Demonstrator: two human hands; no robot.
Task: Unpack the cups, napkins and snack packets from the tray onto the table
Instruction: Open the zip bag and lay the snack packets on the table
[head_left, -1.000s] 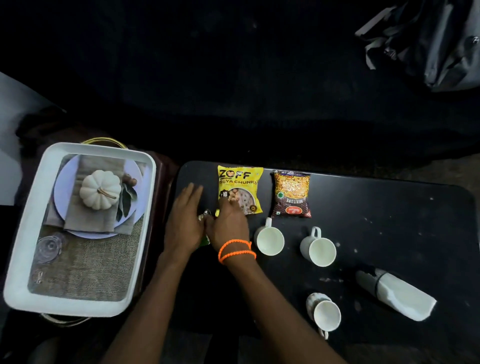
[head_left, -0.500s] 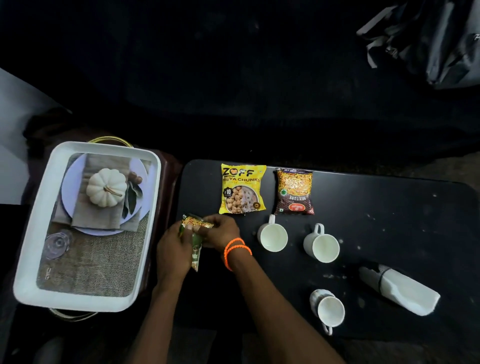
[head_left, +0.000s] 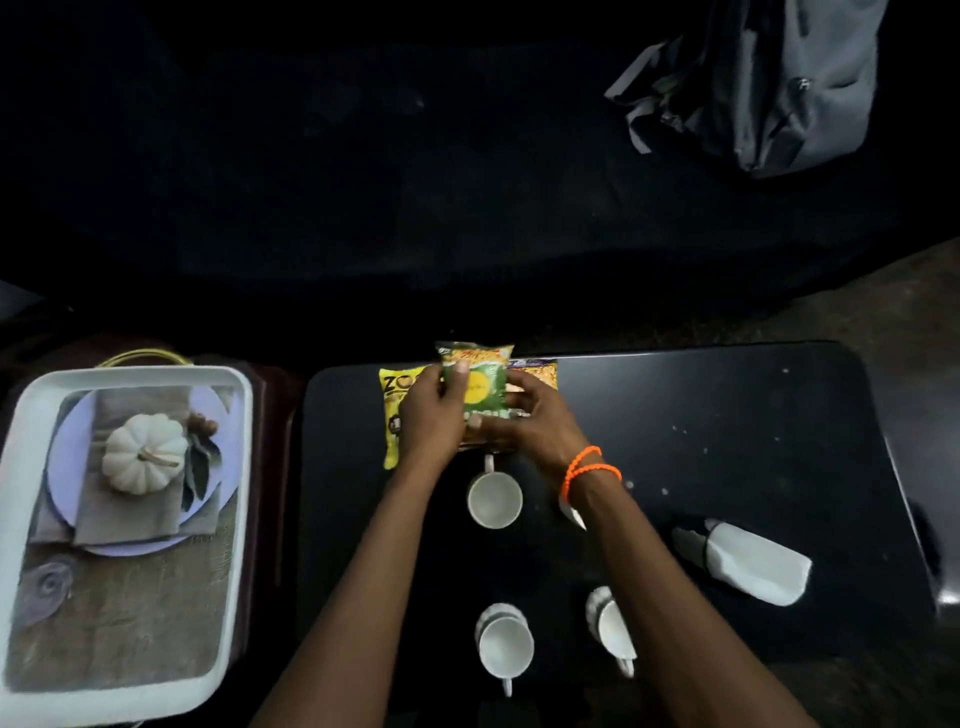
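My left hand (head_left: 431, 415) and my right hand (head_left: 524, 421) both hold a green and yellow snack packet (head_left: 480, 384) above the far part of the black table (head_left: 727, 426). Under them lie a yellow packet (head_left: 395, 410) and a brown and orange packet (head_left: 540, 370), both mostly hidden. A white cup (head_left: 494, 500) stands just below my hands. Two more white cups (head_left: 506, 647) (head_left: 610, 626) stand near the front edge. A fourth cup is hidden behind my right wrist. A rolled white napkin (head_left: 748, 564) lies at the right.
A white tray (head_left: 236, 467) sits to the left of the table, with a picture of a plate, cloth and white pumpkin (head_left: 143, 460) on its floor. A grey bag (head_left: 779, 88) lies at the far right. The surroundings are dark.
Both hands carried the green packet from the table's near left up to the far middle, over the two lying packets. The camera view shifted, so the table sits lower in view.
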